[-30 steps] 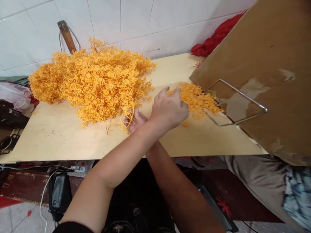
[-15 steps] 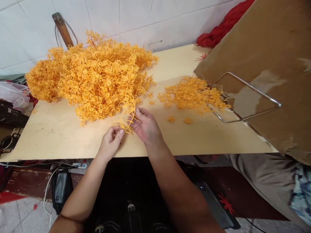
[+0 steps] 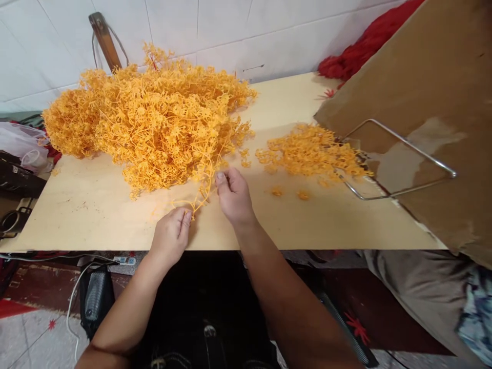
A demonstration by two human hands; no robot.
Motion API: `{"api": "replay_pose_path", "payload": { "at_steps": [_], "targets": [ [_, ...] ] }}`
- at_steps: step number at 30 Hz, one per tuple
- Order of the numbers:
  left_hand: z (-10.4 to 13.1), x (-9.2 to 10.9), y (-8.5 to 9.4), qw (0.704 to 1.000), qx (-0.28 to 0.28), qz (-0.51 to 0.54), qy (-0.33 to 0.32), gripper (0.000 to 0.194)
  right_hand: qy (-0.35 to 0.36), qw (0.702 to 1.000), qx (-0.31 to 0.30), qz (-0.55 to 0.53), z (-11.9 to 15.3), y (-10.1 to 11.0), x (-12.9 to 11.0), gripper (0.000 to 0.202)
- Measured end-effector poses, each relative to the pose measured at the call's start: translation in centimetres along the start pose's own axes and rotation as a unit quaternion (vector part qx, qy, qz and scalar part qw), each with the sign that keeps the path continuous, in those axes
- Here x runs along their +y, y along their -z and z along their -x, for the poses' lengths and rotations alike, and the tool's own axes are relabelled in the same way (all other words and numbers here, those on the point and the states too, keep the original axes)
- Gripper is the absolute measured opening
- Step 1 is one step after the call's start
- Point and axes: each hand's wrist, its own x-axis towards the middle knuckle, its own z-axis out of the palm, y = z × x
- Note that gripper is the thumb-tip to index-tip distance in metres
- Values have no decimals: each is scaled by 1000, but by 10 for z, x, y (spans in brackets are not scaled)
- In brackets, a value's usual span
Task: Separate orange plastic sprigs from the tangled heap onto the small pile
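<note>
pale tabletop (image 3: 292, 220) across the middle, orange pile (image 3: 165, 123) upper left. centre: left hand (image 3: 171, 237) pinching a strand (image 3: 208, 190), right hand (image 3: 235, 197) curled, can't tell on what. strand's probably light, bendy, snaggy; grab bare stem.

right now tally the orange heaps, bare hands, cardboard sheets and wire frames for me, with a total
Orange heaps: 2 (large heap, small heap)
Bare hands: 2 (left hand, right hand)
Cardboard sheet: 1
Wire frame: 1
Total: 6
</note>
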Motion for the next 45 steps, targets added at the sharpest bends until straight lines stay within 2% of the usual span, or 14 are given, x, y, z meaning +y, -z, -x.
{"api": "replay_pose_path", "payload": {
  "at_steps": [3,5,9,11,13,15,18,25,29,31,35,37,41,45],
  "targets": [
    [6,5,7,999,-23,-25,0,27,34,995,6,89,-8,-11,0,19],
    [10,4,11,1000,-27,4,0,28,15,994,38,103,-21,-7,0,18],
    [17,-15,19,986,-28,156,52,30,-69,977,183,87,-50,31,-4,19],
    [18,-23,21,967,-11,236,99,29,-60,977,194,59,-50,47,-11,17],
    [16,-25,18,950,-10,290,119,29,-42,992,116,-2,-35,49,-19,17],
    [13,-21,13,948,-41,301,98,29,-64,995,-31,-66,-14,36,-25,24],
    [11,-11,6,959,-78,267,54,27,-143,963,-204,-107,12,9,-26,39],
    [14,-9,6,986,-63,154,7,25,-103,943,-315,-13,20,-18,-15,42],
    [12,-9,9,995,-78,56,-1,25,-47,964,-250,78,16,-27,-7,33],
    [15,-9,11,995,-84,58,10,26,-34,972,-206,110,9,-29,-3,31],
    [36,-10,16,966,-177,188,29,29,-68,986,-40,144,-12,-19,1,28],
    [46,-8,20,943,-212,253,51,31,-72,987,-26,138,-17,-14,-2,29],
    [39,2,26,954,-133,262,55,27,-17,985,-138,99,-3,-9,-13,31],
    [13,16,20,985,-28,169,-27,23,-24,998,-9,60,27,4,-19,37]
  ]
}}
